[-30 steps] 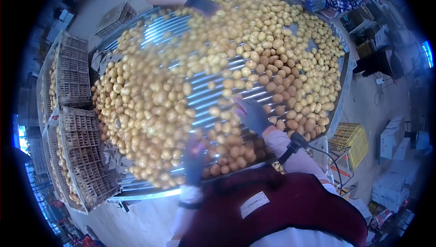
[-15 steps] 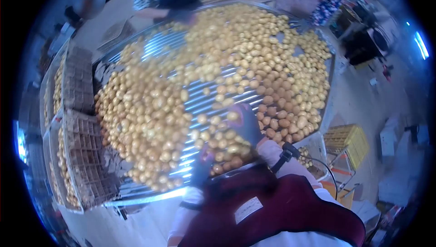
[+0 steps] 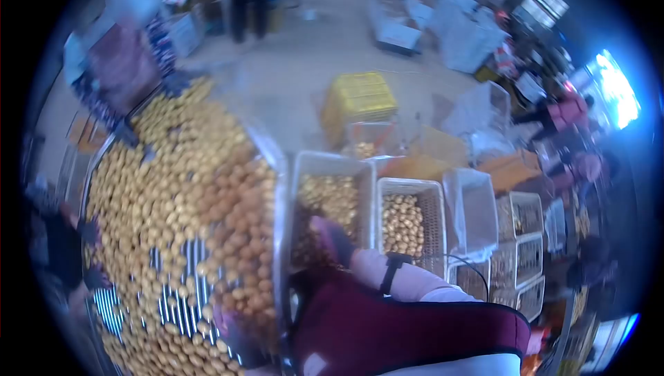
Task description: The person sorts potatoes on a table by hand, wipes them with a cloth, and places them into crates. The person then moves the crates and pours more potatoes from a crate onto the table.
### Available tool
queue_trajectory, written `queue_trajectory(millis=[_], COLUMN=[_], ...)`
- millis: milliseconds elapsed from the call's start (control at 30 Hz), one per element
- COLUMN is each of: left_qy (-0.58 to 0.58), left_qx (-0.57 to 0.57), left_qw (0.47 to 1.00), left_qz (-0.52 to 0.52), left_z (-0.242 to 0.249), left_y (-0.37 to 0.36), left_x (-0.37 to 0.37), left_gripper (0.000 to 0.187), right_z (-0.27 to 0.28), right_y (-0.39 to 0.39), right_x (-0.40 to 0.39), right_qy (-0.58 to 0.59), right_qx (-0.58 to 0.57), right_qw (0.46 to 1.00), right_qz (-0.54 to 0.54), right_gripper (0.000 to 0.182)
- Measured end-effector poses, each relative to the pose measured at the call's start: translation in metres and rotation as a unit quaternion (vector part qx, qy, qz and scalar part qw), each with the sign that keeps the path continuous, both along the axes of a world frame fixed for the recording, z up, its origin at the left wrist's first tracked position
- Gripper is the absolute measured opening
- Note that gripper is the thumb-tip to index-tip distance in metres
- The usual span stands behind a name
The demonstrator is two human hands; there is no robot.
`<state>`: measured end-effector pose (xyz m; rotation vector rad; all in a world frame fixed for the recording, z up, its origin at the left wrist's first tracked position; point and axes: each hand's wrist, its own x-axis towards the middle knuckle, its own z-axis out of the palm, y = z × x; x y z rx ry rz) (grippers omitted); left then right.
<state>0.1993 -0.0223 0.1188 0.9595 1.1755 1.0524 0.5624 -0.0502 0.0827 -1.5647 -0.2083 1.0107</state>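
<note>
Potatoes (image 3: 173,203) cover a table of metal bars (image 3: 181,310) on my left, with browner ones (image 3: 242,213) along its near metal rim (image 3: 279,238). My gloved right hand (image 3: 333,241) reaches past that rim into the near end of a white crate (image 3: 335,162) with potatoes in it. Motion smears its fingers, and I cannot tell whether a potato is in them. Low on the table, my gloved left hand (image 3: 234,329) lies against the potatoes near the rim, also blurred.
Beside the first crate stands another crate of potatoes (image 3: 402,224), then a white bin (image 3: 472,213) and stacked crates (image 3: 527,251). Yellow crates (image 3: 363,99) stand on the floor beyond. Two co-workers (image 3: 124,65) work at the table's far and left sides.
My view has swung to the right, bringing the crates in front of me. My right hand has left the potatoes on the table, where it held one, and is now over the crate.
</note>
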Motion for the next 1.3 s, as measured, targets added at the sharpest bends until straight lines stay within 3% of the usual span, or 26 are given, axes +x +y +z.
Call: queue_trajectory(millis=[67, 167, 267, 300, 367, 400, 467, 500, 567, 600, 633, 667, 733, 767, 833, 900, 933, 1000, 1067, 1100, 1133, 1167, 1200, 1233, 1267, 1300], left_qy=[-0.071, -0.074, -0.060, -0.040, 0.017, 0.054, -0.135, -0.016, 0.223, 0.227, 0.231, 0.233, 0.285, 0.311, 0.323, 0.352, 0.288, 0.358, 0.317, 0.269, 0.348, 0.425, 0.460, 0.500, 0.467, 0.437], left_qx=[0.000, -0.052, -0.099, -0.099, -0.027, 0.035, -0.035, 0.080, 0.297, 0.359, 0.418, 0.474, 0.517, 0.535, 0.395, 0.375, 0.243, 0.282, 0.179, 0.108, 0.128, 0.143, 0.100, 0.090, 0.107, 0.124], left_qw=[0.993, 0.994, 0.992, 0.992, 0.994, 0.990, 0.983, 0.984, 0.903, 0.871, 0.834, 0.792, 0.760, 0.742, 0.808, 0.833, 0.910, 0.885, 0.931, 0.956, 0.926, 0.887, 0.869, 0.846, 0.852, 0.848], left_qz=[-0.097, -0.066, -0.058, -0.068, -0.103, -0.122, -0.118, -0.155, -0.215, -0.246, -0.277, -0.307, -0.273, -0.258, -0.295, -0.202, -0.174, -0.096, -0.013, 0.045, 0.077, 0.109, 0.153, 0.164, 0.212, 0.272], left_z=[-0.058, -0.024, 0.001, 0.006, 0.004, -0.001, 0.014, 0.024, 0.039, 0.039, 0.034, 0.033, 0.067, 0.083, 0.085, 0.076, 0.094, 0.082, 0.075, 0.076, 0.039, 0.006, 0.008, 0.006, -0.001, -0.005], left_y=[0.010, 0.012, 0.017, 0.020, 0.027, 0.032, 0.033, 0.031, 0.029, 0.028, 0.029, 0.029, 0.021, 0.015, 0.015, 0.009, -0.002, -0.003, -0.023, -0.035, -0.050, -0.064, -0.078, -0.091, -0.102, -0.114], left_x=[-0.031, 0.004, 0.029, 0.038, 0.058, 0.068, 0.096, 0.116, 0.150, 0.164, 0.178, 0.190, 0.204, 0.202, 0.178, 0.146, 0.130, 0.091, 0.042, 0.022, -0.024, -0.066, -0.081, -0.102, -0.115, -0.124], left_gripper=[0.050, 0.047, 0.044, 0.044, 0.048, 0.054, 0.061, 0.063, 0.067, 0.071, 0.074, 0.078, 0.085, 0.088, 0.091, 0.087, 0.078, 0.069, 0.069, 0.069, 0.070, 0.071, 0.071, 0.069, 0.069, 0.069], right_z=[0.009, -0.077, -0.193, -0.123, -0.047, -0.026, 0.010, 0.023, 0.033, 0.041, 0.055, 0.071, 0.073, 0.059, 0.028, -0.049, -0.050, -0.047, -0.091, -0.098, -0.105, -0.066, -0.014, -0.025, -0.031, -0.085], right_y=[-0.045, -0.145, -0.227, -0.221, -0.194, -0.173, -0.121, -0.093, -0.044, -0.031, -0.002, -0.004, -0.005, -0.001, -0.001, -0.005, -0.011, -0.013, -0.023, -0.018, -0.013, -0.014, -0.013, -0.006, 0.002, 0.009], right_x=[0.047, 0.157, 0.363, 0.366, 0.360, 0.354, 0.308, 0.267, 0.155, 0.098, 0.041, 0.002, -0.016, -0.011, -0.002, 0.047, 0.073, 0.140, 0.217, 0.263, 0.309, 0.292, 0.267, 0.256, 0.242, 0.250], right_qy=[0.123, 0.036, 0.091, 0.052, 0.039, 0.062, 0.154, 0.225, 0.406, 0.454, 0.682, 0.342, 0.235, 0.512, 0.615, 0.791, 0.769, 0.563, 0.496, 0.253, -0.026, -0.278, -0.489, -0.572, -0.650, -0.610], right_qx=[0.010, 0.135, 0.352, 0.315, 0.286, 0.303, 0.332, 0.342, 0.296, 0.188, 0.363, 0.344, 0.286, 0.280, 0.233, 0.235, 0.241, 0.085, 0.295, 0.257, 0.195, 0.124, -0.019, -0.062, -0.107, -0.114], right_qw=[0.986, 0.982, 0.908, 0.894, 0.882, 0.892, 0.912, 0.909, 0.853, 0.863, 0.561, 0.824, 0.894, 0.775, 0.734, 0.546, 0.586, 0.818, 0.817, 0.922, 0.947, 0.934, 0.868, 0.813, 0.749, 0.779], right_qz=[-0.114, -0.124, -0.207, -0.314, -0.373, -0.329, -0.185, -0.077, 0.142, 0.122, 0.298, 0.293, 0.252, 0.243, 0.169, 0.146, 0.086, -0.079, -0.019, 0.143, 0.255, 0.186, 0.083, 0.084, 0.076, 0.090], right_gripper=[0.021, 0.030, 0.037, 0.037, 0.037, 0.038, 0.039, 0.040, 0.043, 0.044, 0.039, 0.033, 0.025, 0.022, 0.016, 0.026, 0.026, 0.022, 0.009, 0.021, 0.033, 0.037, 0.042, 0.041, 0.041, 0.041])
